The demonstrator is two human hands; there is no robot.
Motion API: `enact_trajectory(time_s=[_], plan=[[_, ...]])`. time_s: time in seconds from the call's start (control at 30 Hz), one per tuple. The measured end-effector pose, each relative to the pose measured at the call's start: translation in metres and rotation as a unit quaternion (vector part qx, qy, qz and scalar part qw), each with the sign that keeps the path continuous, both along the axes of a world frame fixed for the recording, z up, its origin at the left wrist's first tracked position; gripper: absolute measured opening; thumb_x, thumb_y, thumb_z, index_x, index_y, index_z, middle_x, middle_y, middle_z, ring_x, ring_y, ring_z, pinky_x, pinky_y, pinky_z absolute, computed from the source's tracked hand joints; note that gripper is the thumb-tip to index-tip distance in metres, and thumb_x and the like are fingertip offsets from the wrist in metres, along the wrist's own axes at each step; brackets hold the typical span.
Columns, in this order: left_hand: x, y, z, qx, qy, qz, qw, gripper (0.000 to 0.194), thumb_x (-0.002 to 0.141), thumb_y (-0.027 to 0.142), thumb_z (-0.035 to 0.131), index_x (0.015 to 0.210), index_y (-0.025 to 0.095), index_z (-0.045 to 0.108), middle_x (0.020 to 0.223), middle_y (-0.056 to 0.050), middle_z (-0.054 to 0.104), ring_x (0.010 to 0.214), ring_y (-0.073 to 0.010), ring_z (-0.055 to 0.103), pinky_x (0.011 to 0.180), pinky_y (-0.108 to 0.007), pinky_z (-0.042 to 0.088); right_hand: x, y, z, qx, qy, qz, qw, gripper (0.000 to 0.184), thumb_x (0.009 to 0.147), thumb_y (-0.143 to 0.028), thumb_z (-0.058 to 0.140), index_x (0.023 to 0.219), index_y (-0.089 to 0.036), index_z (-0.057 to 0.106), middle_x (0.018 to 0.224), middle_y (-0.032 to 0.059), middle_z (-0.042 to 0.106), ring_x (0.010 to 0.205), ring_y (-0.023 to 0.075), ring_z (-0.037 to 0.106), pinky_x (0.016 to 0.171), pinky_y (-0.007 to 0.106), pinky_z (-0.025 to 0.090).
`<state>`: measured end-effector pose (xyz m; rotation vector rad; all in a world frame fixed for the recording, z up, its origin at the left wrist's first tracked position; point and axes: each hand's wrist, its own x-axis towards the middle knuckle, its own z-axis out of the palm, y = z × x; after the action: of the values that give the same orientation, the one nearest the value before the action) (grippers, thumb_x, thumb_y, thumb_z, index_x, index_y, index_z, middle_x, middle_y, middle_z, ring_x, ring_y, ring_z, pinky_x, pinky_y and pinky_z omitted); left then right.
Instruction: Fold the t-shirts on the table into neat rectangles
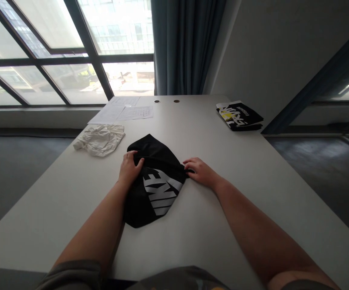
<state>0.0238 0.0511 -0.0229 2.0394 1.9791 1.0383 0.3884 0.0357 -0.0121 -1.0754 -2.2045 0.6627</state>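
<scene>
A partly folded black T-shirt with large white letters lies in the middle of the white table, a raised crease running across it. My left hand is at its left side, thumb and fingers closed on the cloth near that crease. At the right end of the same crease, my right hand pinches a small bit of the black fabric between thumb and fingers. The garment's sleeves and collar cannot be made out in the folds.
A crumpled white cloth lies left of the shirt. Papers rest at the table's far left. A folded black garment with white and yellow print sits at the far right edge. The table reaches toward windows and a blue curtain.
</scene>
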Motion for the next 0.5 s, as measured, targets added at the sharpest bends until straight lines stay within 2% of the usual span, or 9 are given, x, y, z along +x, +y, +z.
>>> enact_trajectory(time_s=[0.07, 0.1, 0.17, 0.23, 0.3, 0.37, 0.43, 0.5], plan=[[0.002, 0.0, 0.0, -0.014, -0.018, -0.036, 0.999, 0.052, 0.088, 0.031, 0.068, 0.137, 0.023, 0.052, 0.134, -0.012, 0.056, 0.125, -0.0277, 0.058, 0.111, -0.045, 0.047, -0.001, -0.001, -0.002, -0.083, 0.096, -0.032, 0.991, 0.009, 0.087, -0.031, 0.064, 0.092, -0.024, 0.061, 0.097, 0.0031, 0.072, 0.097, 0.0228, 0.065, 0.091, 0.039, 0.051], [0.002, 0.0, 0.0, -0.026, -0.021, -0.049, 0.998, 0.056, 0.086, 0.027, 0.069, 0.139, 0.023, 0.052, 0.132, -0.011, 0.058, 0.122, -0.0266, 0.061, 0.109, -0.044, 0.049, 0.0, -0.001, -0.003, -0.129, 0.155, -0.051, 0.978, 0.012, 0.089, -0.034, 0.062, 0.095, -0.025, 0.057, 0.087, -0.0004, 0.07, 0.084, 0.0198, 0.065, 0.081, 0.035, 0.052], [0.001, 0.001, 0.002, -0.055, -0.012, -0.063, 0.996, 0.058, 0.084, 0.021, 0.069, 0.14, 0.024, 0.053, 0.121, -0.008, 0.065, 0.112, -0.0252, 0.065, 0.105, -0.043, 0.051, 0.004, 0.001, -0.004, -0.201, 0.265, -0.089, 0.939, 0.023, 0.089, -0.043, 0.063, 0.1, -0.027, 0.05, 0.071, -0.007, 0.06, 0.062, 0.0144, 0.056, 0.061, 0.026, 0.046], [0.001, 0.002, 0.002, -0.08, 0.011, -0.062, 0.995, 0.049, 0.085, 0.02, 0.067, 0.133, 0.026, 0.06, 0.11, -0.006, 0.069, 0.105, -0.0253, 0.067, 0.1, -0.042, 0.053, 0.011, 0.003, -0.002, -0.236, 0.333, -0.113, 0.906, 0.032, 0.086, -0.048, 0.066, 0.102, -0.028, 0.046, 0.065, -0.0103, 0.055, 0.051, 0.0113, 0.048, 0.05, 0.022, 0.038], [0.002, 0.002, 0.002, -0.088, 0.041, -0.052, 0.994, 0.032, 0.087, 0.023, 0.065, 0.119, 0.025, 0.068, 0.107, -0.006, 0.07, 0.103, -0.0261, 0.068, 0.097, -0.041, 0.053, 0.019, 0.005, 0.003, -0.254, 0.345, -0.127, 0.895, 0.04, 0.084, -0.05, 0.07, 0.109, -0.029, 0.047, 0.065, -0.0105, 0.057, 0.048, 0.0107, 0.048, 0.048, 0.021, 0.037], [0.0, 0.002, 0.002, -0.081, 0.058, -0.031, 0.995, 0.019, 0.09, 0.025, 0.062, 0.107, 0.024, 0.07, 0.108, -0.007, 0.07, 0.104, -0.027, 0.067, 0.096, -0.041, 0.053, 0.028, 0.005, 0.01, -0.279, 0.325, -0.116, 0.896, 0.05, 0.082, -0.05, 0.073, 0.121, -0.029, 0.049, 0.068, -0.009, 0.062, 0.05, 0.0118, 0.052, 0.049, 0.022, 0.041], [-0.003, 0.003, 0.001, -0.065, 0.05, 0.006, 0.997, 0.018, 0.092, 0.026, 0.059, 0.106, 0.023, 0.07, 0.108, -0.008, 0.069, 0.104, -0.0273, 0.067, 0.096, -0.041, 0.053, 0.035, 0.004, 0.014, -0.305, 0.291, -0.092, 0.902, 0.059, 0.08, -0.05, 0.076, 0.129, -0.029, 0.051, 0.07, -0.0077, 0.064, 0.052, 0.0127, 0.055, 0.052, 0.023, 0.044], [-0.007, 0.004, 0.001, -0.045, 0.016, 0.044, 0.998, 0.024, 0.092, 0.025, 0.056, 0.113, 0.021, 0.068, 0.112, -0.01, 0.067, 0.102, -0.0255, 0.067, 0.096, -0.04, 0.053, 0.039, 0.004, 0.012, -0.307, 0.258, -0.08, 0.913, 0.06, 0.078, -0.049, 0.078, 0.129, -0.026, 0.056, 0.071, -0.0069, 0.064, 0.055, 0.0129, 0.057, 0.054, 0.024, 0.045]])
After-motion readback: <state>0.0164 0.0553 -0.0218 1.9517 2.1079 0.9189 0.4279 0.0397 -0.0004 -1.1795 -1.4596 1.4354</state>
